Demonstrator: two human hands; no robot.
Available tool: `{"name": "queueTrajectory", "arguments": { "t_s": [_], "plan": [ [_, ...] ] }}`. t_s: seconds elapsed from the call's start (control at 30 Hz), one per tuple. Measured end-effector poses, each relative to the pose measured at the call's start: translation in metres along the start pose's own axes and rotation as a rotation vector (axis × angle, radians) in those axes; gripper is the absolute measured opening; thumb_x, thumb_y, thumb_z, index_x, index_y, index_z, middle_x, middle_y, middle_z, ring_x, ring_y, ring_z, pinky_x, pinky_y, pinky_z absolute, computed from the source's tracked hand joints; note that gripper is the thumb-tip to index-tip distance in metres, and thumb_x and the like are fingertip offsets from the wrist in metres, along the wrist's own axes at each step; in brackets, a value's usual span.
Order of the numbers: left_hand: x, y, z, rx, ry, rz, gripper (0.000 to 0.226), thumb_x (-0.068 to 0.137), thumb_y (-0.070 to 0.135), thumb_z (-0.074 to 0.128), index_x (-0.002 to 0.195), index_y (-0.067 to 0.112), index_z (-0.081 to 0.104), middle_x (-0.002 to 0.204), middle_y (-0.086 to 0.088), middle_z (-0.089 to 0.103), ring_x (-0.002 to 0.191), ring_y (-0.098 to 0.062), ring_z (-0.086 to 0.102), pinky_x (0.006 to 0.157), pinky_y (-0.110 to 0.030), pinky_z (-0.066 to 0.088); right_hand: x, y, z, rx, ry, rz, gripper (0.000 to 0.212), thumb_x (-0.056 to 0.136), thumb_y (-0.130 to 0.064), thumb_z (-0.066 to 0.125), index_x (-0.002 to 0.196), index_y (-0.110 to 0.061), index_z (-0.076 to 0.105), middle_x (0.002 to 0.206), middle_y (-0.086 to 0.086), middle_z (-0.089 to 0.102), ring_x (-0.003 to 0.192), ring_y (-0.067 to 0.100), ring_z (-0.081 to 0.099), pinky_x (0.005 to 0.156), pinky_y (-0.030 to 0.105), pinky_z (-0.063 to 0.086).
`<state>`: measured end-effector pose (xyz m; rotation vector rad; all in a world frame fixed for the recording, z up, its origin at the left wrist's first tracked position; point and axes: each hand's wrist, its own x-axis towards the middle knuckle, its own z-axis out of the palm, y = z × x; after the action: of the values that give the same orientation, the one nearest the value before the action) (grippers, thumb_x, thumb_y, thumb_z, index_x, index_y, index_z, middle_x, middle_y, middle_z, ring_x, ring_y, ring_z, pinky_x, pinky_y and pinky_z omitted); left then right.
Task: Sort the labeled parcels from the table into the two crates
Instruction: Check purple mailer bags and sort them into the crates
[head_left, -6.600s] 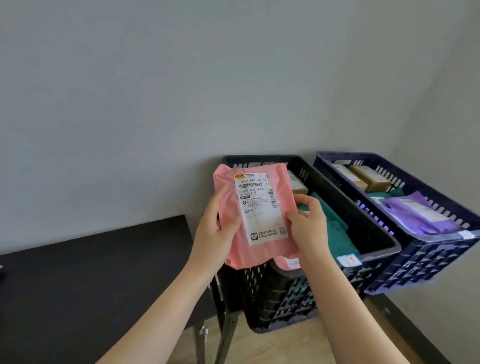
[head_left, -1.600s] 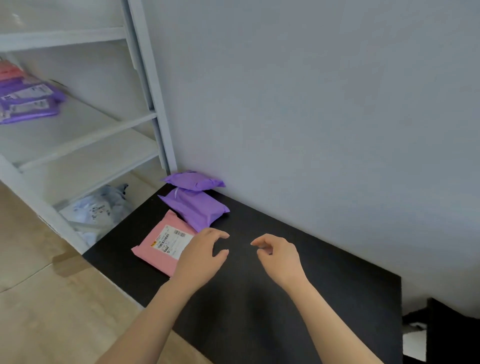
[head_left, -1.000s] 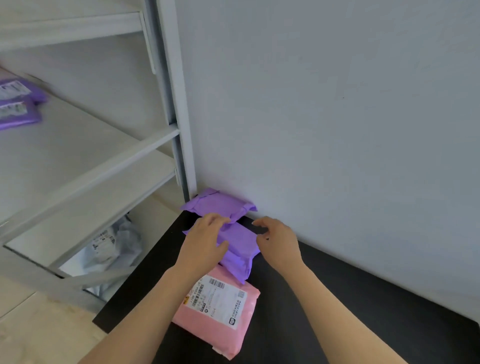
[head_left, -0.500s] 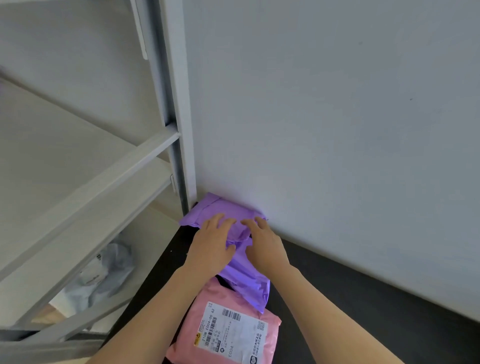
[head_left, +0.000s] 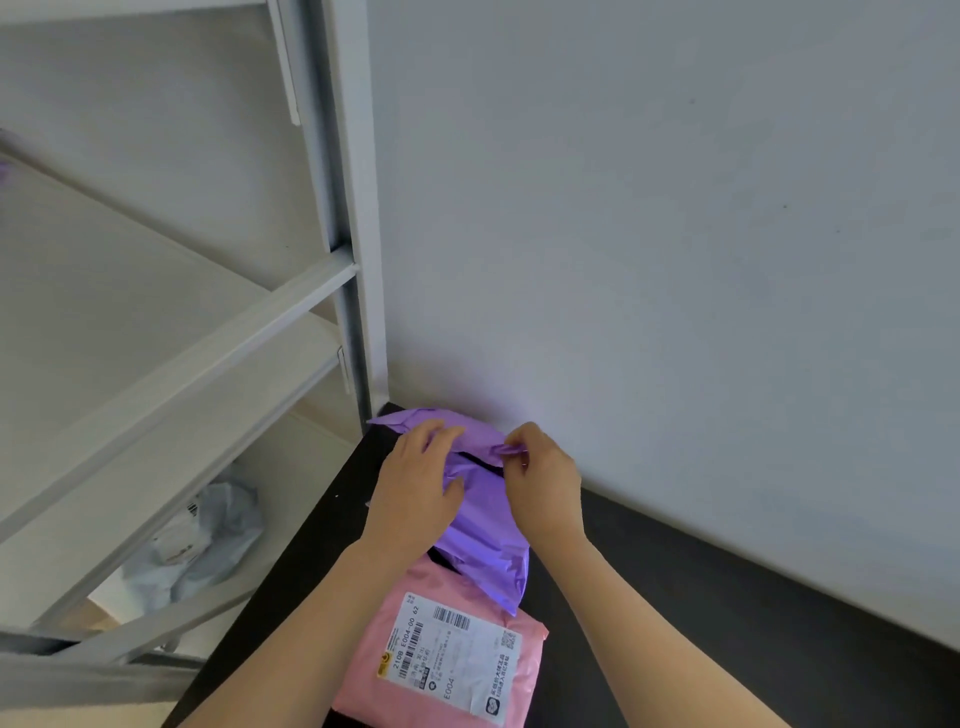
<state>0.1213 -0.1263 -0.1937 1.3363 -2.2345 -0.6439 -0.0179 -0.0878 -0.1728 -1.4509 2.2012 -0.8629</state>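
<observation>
Three parcels lie on your bench (head_left: 675, 597), so the sorting is not finished (no crate is in view, so I can't tell what is already sorted). Your right grip (head_left: 545, 478) pinches the edge of the back parcel (head_left: 405, 418) by the wall, and your left grip (head_left: 415, 493) rests its fingers on top. The front purple parcel (head_left: 483, 535) and pink parcel (head_left: 447, 660) wait nearer you.

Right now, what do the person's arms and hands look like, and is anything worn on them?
The left forearm and the right forearm are bare down to the frame's lower edge; no sleeve shows. The left hand and the right hand wear no gloves, and no ring, watch or bracelet is visible.
</observation>
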Motion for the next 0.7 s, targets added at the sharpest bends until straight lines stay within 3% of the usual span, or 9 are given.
{"name": "queueTrajectory", "arguments": {
  "t_s": [0.13,0.2,0.33,0.5,0.6,0.7],
  "plan": [
    [-0.007,0.032,-0.001,-0.061,0.197,0.025,0.061,0.077,0.002,0.07,0.134,0.012,0.051,0.14,-0.013,0.044,0.129,-0.03,0.041,0.104,-0.04,0.037,-0.017,0.005,-0.042,0.18,0.104,0.076,0.012,0.093,-0.006,0.047,0.089,-0.016,0.052,0.073,-0.003,0.059,0.062,0.015,0.05,0.054,0.019,0.037],
    [-0.009,0.043,-0.001,-0.136,0.261,-0.012,0.065,0.078,0.0,0.068,0.138,0.013,0.046,0.144,-0.011,0.04,0.133,-0.028,0.036,0.104,-0.033,0.036,-0.022,0.01,-0.054,0.276,0.117,0.164,0.011,0.093,-0.006,0.046,0.09,-0.015,0.052,0.077,-0.002,0.062,0.066,0.015,0.054,0.057,0.017,0.04],
    [-0.022,0.096,0.003,-0.402,0.317,-0.183,0.07,0.082,0.004,0.07,0.143,0.012,0.035,0.146,-0.009,0.033,0.136,-0.022,0.03,0.097,-0.013,0.032,-0.047,0.029,-0.1,0.562,0.148,0.342,0.014,0.094,-0.002,0.041,0.092,-0.01,0.053,0.083,0.011,0.071,0.078,0.024,0.069,0.073,0.033,0.056],
    [-0.028,0.145,0.029,-0.982,0.098,-0.648,0.082,0.085,0.015,0.069,0.15,0.012,0.019,0.149,-0.011,0.034,0.133,-0.024,0.037,0.098,-0.032,0.036,-0.075,0.056,-0.146,0.85,0.181,0.521,0.02,0.097,0.001,0.034,0.095,-0.004,0.054,0.079,0.016,0.07,0.067,0.023,0.069,0.067,0.029,0.058],
    [-0.04,0.16,0.051,-1.268,-0.15,-0.825,0.073,0.076,0.036,0.074,0.138,0.014,0.042,0.13,-0.008,0.057,0.118,-0.026,0.054,0.095,-0.04,0.046,-0.091,0.074,-0.167,0.991,0.175,0.606,0.024,0.096,0.003,0.031,0.089,-0.003,0.054,0.073,0.015,0.067,0.064,0.025,0.066,0.069,0.034,0.057],
    [-0.047,0.172,0.069,-1.369,-0.285,-0.83,0.037,0.084,0.03,0.069,0.115,0.012,0.06,0.113,-0.011,0.067,0.107,-0.029,0.062,0.094,-0.047,0.05,-0.105,0.089,-0.182,1.051,0.161,0.645,0.026,0.095,0.004,0.03,0.087,-0.003,0.054,0.072,0.016,0.066,0.063,0.026,0.065,0.068,0.035,0.056]
  ]
}}
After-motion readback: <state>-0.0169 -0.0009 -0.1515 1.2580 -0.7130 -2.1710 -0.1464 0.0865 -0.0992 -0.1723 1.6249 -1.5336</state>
